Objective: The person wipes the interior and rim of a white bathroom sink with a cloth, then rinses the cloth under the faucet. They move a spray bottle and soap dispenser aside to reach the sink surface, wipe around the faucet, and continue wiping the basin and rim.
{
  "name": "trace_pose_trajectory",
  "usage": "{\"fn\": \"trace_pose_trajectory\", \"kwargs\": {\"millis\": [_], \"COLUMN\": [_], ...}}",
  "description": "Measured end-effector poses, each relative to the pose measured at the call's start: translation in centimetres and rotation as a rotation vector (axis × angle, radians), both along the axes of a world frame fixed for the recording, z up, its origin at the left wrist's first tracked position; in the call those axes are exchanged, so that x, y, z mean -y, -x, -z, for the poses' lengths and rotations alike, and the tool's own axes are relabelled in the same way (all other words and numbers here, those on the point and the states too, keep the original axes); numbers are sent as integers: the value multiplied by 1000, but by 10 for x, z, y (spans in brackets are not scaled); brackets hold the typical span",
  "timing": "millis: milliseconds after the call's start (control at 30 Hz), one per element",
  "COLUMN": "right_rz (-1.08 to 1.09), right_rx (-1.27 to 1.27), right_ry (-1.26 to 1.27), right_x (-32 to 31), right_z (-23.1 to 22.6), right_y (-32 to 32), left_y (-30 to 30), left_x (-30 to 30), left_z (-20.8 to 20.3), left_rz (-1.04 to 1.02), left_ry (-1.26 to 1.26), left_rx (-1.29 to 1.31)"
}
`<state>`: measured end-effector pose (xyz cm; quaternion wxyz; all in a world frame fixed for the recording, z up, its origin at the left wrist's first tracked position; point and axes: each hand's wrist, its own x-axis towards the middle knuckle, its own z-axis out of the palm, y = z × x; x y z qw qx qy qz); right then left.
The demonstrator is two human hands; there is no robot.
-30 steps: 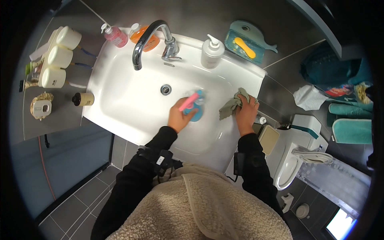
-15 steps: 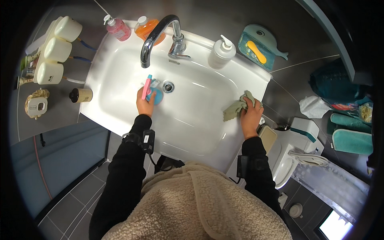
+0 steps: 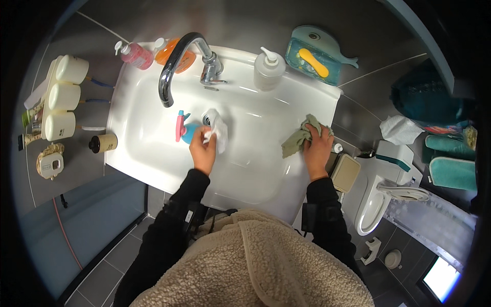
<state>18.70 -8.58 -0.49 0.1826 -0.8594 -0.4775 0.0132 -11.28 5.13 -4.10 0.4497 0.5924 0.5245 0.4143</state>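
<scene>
My left hand [image 3: 203, 155], over the sink [image 3: 250, 179], pinches a crumpled white cloth or tissue [image 3: 220, 130] between thumb and fingers. Part of the cloth hangs over the drain [image 3: 206, 119]. Just left of those fingers stands a small spray bottle [image 3: 190, 133] with a blue body and a pink and blue trigger head. On the sink's right rim, my right hand [image 3: 318, 149] has its fingers closed on a bunched grey-green cloth [image 3: 295, 143], which spreads down the basin's inner wall.
A chrome faucet [image 3: 166, 77] arches over the basin. Pink [image 3: 137, 56] and orange [image 3: 185, 60] bottles and a white pump bottle [image 3: 269, 71] line the back rim. A whale-shaped holder [image 3: 322, 46] carries a yellow-handled tool. White cups [image 3: 64, 97] hang left; a toilet [image 3: 376, 204] stands right.
My left hand has let go of the spray bottle, shifted right and taken up the white cloth. My right hand stays on the grey-green cloth. The whole view has shifted slightly.
</scene>
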Motion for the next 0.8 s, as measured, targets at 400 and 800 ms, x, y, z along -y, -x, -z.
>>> {"fn": "trace_pose_trajectory", "kwargs": {"millis": [400, 800], "right_rz": [142, -383], "right_rx": [39, -118], "right_ry": [-29, 58], "right_x": [-65, -25], "right_z": [8, 0], "right_y": [-46, -20], "left_y": [-102, -173], "left_x": [-60, -87], "left_z": [-72, -94], "left_rz": [433, 309], "left_ry": [-403, -431], "left_rx": [-203, -220]}}
